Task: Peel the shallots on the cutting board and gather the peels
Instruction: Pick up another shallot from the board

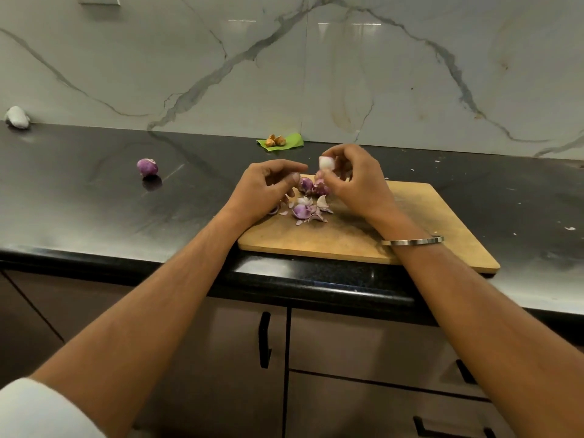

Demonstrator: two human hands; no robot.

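A wooden cutting board (407, 229) lies on the black counter. My right hand (354, 181) holds a pale, peeled shallot (326, 162) above the board's far left corner. My left hand (268, 188) hovers just left of it, fingers curled, and I cannot see anything in its grip. Two purple shallots (311, 185) sit on the board below my hands. Loose pink and white peels (308, 210) lie in a small heap in front of them. One more purple shallot (147, 167) rests on the counter far to the left.
A green leaf with brown bits (279, 142) sits by the marble backsplash behind the board. A grey-white lump (17, 116) lies at the far left of the counter (94, 200). Small white scraps dot the counter at right. Cabinet doors and drawers are below.
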